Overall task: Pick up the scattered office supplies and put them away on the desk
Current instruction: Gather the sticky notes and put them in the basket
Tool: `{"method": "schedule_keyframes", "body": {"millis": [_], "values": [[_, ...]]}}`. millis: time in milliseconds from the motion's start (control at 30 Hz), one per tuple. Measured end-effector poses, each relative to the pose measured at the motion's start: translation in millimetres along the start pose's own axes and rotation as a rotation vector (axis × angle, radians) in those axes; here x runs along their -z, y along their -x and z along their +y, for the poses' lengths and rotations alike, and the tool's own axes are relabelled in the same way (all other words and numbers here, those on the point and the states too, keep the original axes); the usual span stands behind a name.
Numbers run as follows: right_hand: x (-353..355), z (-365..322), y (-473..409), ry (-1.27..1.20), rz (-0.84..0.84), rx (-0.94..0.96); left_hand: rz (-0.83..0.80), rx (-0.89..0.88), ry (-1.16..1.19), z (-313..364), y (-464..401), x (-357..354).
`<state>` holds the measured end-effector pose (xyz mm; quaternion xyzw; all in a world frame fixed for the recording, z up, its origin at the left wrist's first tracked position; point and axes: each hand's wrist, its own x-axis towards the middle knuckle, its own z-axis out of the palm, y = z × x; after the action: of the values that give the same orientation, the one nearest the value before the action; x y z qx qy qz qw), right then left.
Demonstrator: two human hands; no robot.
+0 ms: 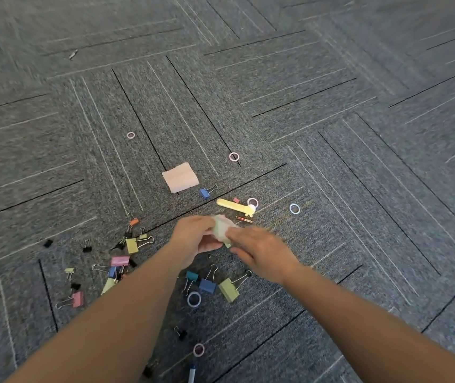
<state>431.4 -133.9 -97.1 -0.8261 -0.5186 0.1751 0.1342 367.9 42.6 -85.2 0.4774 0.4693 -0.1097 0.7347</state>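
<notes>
Office supplies lie scattered on grey carpet. My left hand [193,239] and my right hand [262,250] meet over the middle, both closed on a pale green and pink wad of small items [222,229], blurred. Beyond them lie a yellow utility knife [233,206] and a pink sticky-note pad [180,177]. Coloured binder clips lie under and left of my arms: a yellow-green one [228,290], a blue one [207,286], a pink one [120,261].
Plastic rings dot the carpet: pink ones [233,156] [130,135] far off, a blue one [294,208] to the right, another blue one [193,299] and a pink one [198,349] near me. A pen tip [191,374] shows at the bottom edge.
</notes>
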Motion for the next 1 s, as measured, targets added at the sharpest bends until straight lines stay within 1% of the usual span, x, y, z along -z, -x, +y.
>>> {"method": "schedule_keyframes", "body": {"millis": [67, 100, 167, 200, 233, 333, 433, 533, 600, 700, 733, 800, 867, 933, 1000], "values": [[-0.3, -2.6, -1.3, -0.041, 0.023, -0.001, 0.011, -0.004, -0.048, -3.7, -1.4, 7.8], [1.5, -2.4, -4.7, -0.066, 0.065, -0.056, 0.037, -0.011, -0.089, -4.4, -1.6, 11.9], [9.4, 7.2, -19.2, -0.079, 0.137, -0.283, 0.095, -0.028, -0.128, -4.0, -2.0, 21.0], [13.8, 14.0, -28.3, -0.049, 0.129, -0.396, 0.117, -0.036, -0.139, -3.5, -3.4, 26.4], [16.8, 20.4, -37.8, 0.006, 0.091, -0.465, 0.139, -0.048, -0.158, -2.7, -5.1, 32.3], [17.7, 28.4, -66.7, 0.137, -0.031, -0.517, 0.193, -0.100, -0.194, -2.6, -10.1, 49.9], [9.9, 25.4, -86.2, 0.151, -0.090, -0.553, 0.225, -0.178, -0.238, -3.4, -11.1, 62.7], [4.7, 16.7, -92.2, 0.176, -0.175, -0.597, 0.223, -0.267, -0.269, -1.1, -11.8, 72.1], [5.3, 11.3, -90.0, 0.135, -0.154, -0.638, 0.217, -0.287, -0.300, 6.1, -8.1, 76.6], [20.4, -0.3, -81.1, -0.003, -0.038, -0.782, 0.217, -0.252, -0.299, 25.1, 6.7, 84.0], [27.1, -5.4, -74.7, -0.033, -0.028, -0.820, 0.211, -0.241, -0.307, 30.4, 13.4, 86.4], [39.9, -17.0, -60.0, -0.023, -0.098, -0.827, 0.190, -0.223, -0.353, 37.2, 26.2, 89.5], [50.3, -29.8, -48.1, -0.008, -0.212, -0.786, 0.192, -0.195, -0.376, 39.2, 35.2, 90.3], [50.6, -33.0, -47.7, 0.050, -0.304, -0.696, 0.198, -0.162, -0.329, 42.8, 34.9, 91.2], [39.5, -25.0, -56.7, 0.150, -0.346, -0.563, 0.193, -0.177, -0.292, 45.1, 23.5, 94.2]]}}
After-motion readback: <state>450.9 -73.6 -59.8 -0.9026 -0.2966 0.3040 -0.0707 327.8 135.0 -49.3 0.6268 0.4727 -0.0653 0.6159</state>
